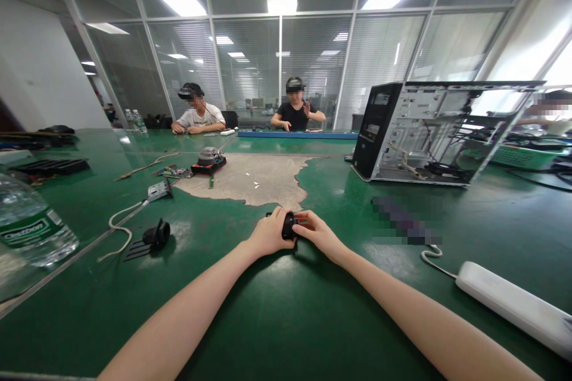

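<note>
A small black plastic-looking part [288,226] is held between my hands above the green table, near the lower edge of its bare patch. My left hand [269,232] wraps round the part from the left and hides much of it. On the other side, my right hand [318,233] has its thumb and fingers closed on the part's right side. What kind of part it is cannot be made out. Left of my hands lies another black part [159,234] with a round end and long thin prongs.
An opened computer case [378,131] stands at the right. Nearer me are a white power strip [504,300] and a pixelated item [404,220]. A water bottle [36,226], a metal bracket with cable [158,190] and a heatsink fan [209,159] are leftward. Two people sit opposite.
</note>
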Available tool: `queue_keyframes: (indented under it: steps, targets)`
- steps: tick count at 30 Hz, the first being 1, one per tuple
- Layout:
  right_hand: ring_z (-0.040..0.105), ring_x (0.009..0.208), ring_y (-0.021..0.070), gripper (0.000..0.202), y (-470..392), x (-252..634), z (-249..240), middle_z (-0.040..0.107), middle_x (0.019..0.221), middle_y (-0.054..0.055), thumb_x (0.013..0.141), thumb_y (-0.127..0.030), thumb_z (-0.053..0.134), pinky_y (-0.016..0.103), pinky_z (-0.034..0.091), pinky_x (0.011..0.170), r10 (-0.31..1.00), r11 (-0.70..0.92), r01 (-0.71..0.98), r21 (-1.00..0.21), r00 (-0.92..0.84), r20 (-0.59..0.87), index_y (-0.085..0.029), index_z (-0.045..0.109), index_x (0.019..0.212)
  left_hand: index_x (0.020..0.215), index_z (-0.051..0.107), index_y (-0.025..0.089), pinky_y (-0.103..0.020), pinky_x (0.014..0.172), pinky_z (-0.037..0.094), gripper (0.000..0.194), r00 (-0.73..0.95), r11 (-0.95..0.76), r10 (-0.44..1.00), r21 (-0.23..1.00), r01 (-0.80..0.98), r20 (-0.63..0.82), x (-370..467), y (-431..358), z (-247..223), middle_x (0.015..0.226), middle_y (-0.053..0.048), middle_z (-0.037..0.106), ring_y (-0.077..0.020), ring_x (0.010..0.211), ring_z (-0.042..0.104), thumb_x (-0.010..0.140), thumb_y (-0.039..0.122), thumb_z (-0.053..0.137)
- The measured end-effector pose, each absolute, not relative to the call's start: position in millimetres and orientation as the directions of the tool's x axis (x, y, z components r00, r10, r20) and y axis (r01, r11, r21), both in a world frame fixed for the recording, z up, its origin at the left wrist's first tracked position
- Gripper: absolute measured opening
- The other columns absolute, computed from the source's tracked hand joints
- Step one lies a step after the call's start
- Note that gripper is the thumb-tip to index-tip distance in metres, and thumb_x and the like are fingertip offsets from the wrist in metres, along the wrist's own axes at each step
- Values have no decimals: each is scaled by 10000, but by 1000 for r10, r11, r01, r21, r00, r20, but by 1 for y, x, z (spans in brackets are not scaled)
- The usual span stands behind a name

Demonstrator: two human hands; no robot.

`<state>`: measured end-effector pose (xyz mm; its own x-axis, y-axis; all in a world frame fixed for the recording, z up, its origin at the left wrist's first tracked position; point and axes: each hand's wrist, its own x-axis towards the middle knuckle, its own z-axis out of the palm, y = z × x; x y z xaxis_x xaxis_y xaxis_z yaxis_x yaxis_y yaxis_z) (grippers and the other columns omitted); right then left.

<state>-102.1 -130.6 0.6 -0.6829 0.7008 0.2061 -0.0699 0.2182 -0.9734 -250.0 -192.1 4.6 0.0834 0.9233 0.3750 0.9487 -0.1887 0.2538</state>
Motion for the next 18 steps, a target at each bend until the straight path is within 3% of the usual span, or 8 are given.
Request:
queue_keyframes:
  steps: [8,18]
  targets:
    - [544,840,149,344,-133,-99,5,557,883,6,610,-266,659,328,433,764,635,180,-130,-975,-741,216,-211,435,865,1133,292,223,-324,744,446,649,74,-179,932,271,946,355,-250,-194,7,1079,-47,442,-221,910,537,575,338,602]
    - [544,827,150,288,-130,-103,1,544,915,23,657,-328,605,346,419,787,702,216,-67,-974,-682,203,-200,471,878,1124,301,222,-322,729,447,621,77,-181,926,254,950,370,-250,-193,7,1063,-46,452,-222,901,541,592,375,583]
